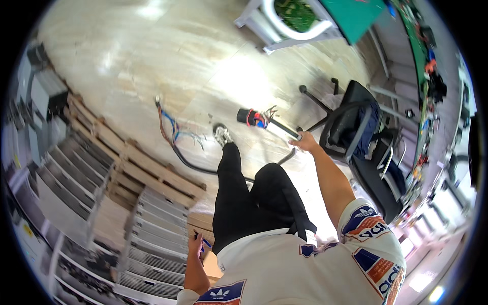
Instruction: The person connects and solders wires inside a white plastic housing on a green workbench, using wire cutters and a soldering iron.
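Observation:
My right hand [305, 142] grips the lower end of a long rectangular bar [278, 127], which has a black cylinder [243, 115] with red, blue and loose wiring at its far end. My left hand [195, 244], low at my side, is closed on a small blue-and-black hand tool [205, 243], partly hidden and too small to identify exactly. On the floor, a black cable [188, 162] ends in loose brown and blue wires [173, 124] beside my foot [222, 134].
Wooden pallets [137, 162] and stacks of grey metal units [152, 239] line the left. Black office chairs [373, 188] stand at the right beside a long cluttered green-topped bench [422, 66]. A table [351, 18] with a white-framed item is at the top.

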The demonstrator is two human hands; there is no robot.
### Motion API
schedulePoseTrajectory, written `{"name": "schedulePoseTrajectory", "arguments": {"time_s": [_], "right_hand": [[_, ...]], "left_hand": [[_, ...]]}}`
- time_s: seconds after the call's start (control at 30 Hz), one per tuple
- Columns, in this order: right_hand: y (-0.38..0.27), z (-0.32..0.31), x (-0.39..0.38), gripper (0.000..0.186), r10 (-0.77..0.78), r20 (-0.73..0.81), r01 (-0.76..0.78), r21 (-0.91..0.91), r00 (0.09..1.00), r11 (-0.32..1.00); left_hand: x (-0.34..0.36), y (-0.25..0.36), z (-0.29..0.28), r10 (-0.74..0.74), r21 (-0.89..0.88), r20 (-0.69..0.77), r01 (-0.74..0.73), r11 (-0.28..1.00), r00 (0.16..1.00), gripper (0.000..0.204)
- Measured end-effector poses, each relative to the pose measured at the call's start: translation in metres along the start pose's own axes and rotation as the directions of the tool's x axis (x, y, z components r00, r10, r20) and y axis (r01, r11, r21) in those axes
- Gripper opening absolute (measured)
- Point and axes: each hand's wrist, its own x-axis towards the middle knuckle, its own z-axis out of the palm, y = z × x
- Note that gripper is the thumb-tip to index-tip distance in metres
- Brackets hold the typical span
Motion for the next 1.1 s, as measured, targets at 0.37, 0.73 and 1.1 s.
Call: {"name": "schedulePoseTrajectory", "arguments": {"time_s": [0.37, 0.73, 1.1], "right_hand": [[0.066, -0.011, -0.099, 0.057, -0.061, -0.125, 0.12, 0.54, 0.99, 0.833], [0.104, -0.176, -0.181, 0.036, 0.071, -0.269, 0.208, 0.865, 0.961, 0.456], [0.123, -0.324, -0.133, 0.034, 0.199, -0.461, 0.373, 0.855, 0.865, 0.359]], "left_hand": [[-0.125, 0.363, 0.019, 0.682, 0.476, 0.0, -0.6, 0.644, 0.732, 0.045], [-0.2, 0.503, 0.274, 0.821, 0.701, 0.384, -0.712, 0.038, 0.423, 0.034], [-0.281, 0.629, 0.413, 0.731, 0.653, 0.542, -0.755, -0.056, 0.414, 0.034]]}}
